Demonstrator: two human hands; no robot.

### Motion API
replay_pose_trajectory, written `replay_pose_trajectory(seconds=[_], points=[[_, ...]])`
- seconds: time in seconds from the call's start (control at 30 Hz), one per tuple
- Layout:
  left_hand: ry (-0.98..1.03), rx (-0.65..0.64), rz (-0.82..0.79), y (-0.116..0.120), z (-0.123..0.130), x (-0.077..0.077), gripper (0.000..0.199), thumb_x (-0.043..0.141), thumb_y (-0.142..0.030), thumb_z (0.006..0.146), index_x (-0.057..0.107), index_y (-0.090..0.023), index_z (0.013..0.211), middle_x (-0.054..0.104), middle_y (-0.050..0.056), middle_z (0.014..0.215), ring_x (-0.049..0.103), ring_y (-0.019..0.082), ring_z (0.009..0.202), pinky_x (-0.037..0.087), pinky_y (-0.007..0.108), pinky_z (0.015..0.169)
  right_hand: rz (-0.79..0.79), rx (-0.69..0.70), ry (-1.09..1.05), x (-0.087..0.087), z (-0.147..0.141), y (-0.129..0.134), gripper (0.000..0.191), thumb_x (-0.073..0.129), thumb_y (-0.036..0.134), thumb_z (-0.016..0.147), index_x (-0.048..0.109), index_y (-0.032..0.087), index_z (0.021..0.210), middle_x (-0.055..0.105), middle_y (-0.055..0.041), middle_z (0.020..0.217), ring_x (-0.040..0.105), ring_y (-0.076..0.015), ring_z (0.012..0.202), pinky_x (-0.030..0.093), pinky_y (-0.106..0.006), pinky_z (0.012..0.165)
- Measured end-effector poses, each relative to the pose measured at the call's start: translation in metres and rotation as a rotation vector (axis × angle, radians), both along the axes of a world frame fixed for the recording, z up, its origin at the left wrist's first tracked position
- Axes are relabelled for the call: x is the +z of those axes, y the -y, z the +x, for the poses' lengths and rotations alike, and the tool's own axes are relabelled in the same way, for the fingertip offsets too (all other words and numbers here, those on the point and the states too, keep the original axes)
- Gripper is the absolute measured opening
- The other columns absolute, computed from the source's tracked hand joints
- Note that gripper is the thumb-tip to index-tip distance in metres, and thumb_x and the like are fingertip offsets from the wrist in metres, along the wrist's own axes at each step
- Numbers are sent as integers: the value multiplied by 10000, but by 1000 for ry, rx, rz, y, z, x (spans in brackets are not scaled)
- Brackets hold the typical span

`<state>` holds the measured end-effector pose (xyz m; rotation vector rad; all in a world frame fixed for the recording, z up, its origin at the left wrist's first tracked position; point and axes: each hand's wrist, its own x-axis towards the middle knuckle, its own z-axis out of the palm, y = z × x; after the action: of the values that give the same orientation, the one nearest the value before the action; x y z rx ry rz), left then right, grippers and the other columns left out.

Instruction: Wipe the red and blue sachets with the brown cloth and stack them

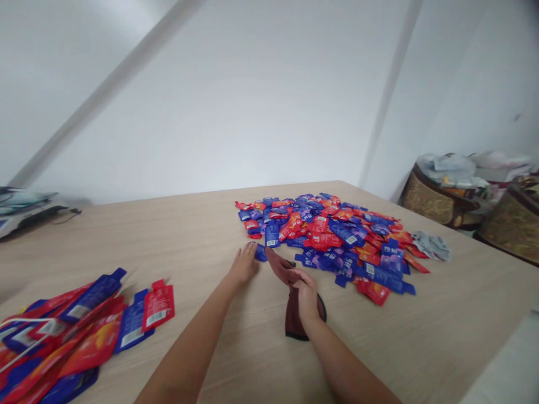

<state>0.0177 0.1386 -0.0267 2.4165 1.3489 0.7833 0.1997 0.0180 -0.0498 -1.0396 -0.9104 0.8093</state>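
My left hand (245,262) lies on the table with its fingers stretched forward, at the edge of a small blue packet (261,253). Closed round a dark maroon cloth piece with black edging (294,315) is my right hand (307,292); one part of the cloth sticks up towards the left hand and another hangs to the table. What exactly the cloth item is I cannot make out. Beyond both hands spreads a large loose heap of red and blue flat packets (320,224), some with narrow necks.
At the lower left, more red and blue packets (95,342) lie stacked beside white strips. A crumpled grey cloth (432,246) rests right of the heap. The wooden table (189,224) meets a white wall. Patterned chairs (427,199) with plastic bags stand at the right.
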Motion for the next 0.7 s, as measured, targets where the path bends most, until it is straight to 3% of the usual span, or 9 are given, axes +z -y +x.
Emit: replay_pose_trajectory(seconds=[0.13,0.27,0.37,0.47,0.57,0.63,0.7], points=[[32,-20,0,-5,22,-2,498,552,-145,714,524,-53,1203,501,216,1302,360,314,1286,137,420,1094,3,-8,-18,2,0,-1,358,421,186,585,688,175,823,699,-56,891,616,-235,881,469,-326,796],[37,23,8,27,15,-8,417,541,-241,766,569,-91,1155,545,217,1211,403,334,1221,179,438,1074,-12,2,-20,-1,0,-2,352,424,198,598,681,172,837,697,-63,904,618,-231,876,478,-328,782],[136,80,-57,56,4,-7,251,589,-261,741,643,-155,961,591,194,1100,440,333,1168,254,436,1035,-7,-3,-55,-3,1,-3,354,440,209,621,681,167,877,691,-71,939,616,-238,918,475,-346,818],[453,179,-278,76,-4,2,114,636,-308,721,636,-195,739,647,132,879,538,299,1041,377,372,928,3,-78,-24,-1,2,0,381,448,214,668,661,165,979,673,-82,1009,604,-240,970,465,-371,867],[871,223,-648,90,-7,8,155,611,-317,746,624,-169,702,643,74,670,627,241,775,467,317,736,97,-110,176,9,-8,13,407,436,208,744,607,187,1113,614,-82,1155,542,-231,1094,409,-393,964],[1158,182,-876,101,-6,6,130,599,-256,751,631,-137,791,659,68,675,634,201,659,488,304,671,192,7,417,17,-24,27,433,428,175,771,578,222,1175,564,-67,1239,483,-218,1171,356,-392,1019],[1411,147,-1063,113,-5,-1,156,584,-197,753,625,-130,889,682,71,767,648,170,672,504,279,694,240,208,711,23,-45,40,503,427,120,756,554,268,1220,530,-40,1294,438,-209,1217,311,-400,1048]])
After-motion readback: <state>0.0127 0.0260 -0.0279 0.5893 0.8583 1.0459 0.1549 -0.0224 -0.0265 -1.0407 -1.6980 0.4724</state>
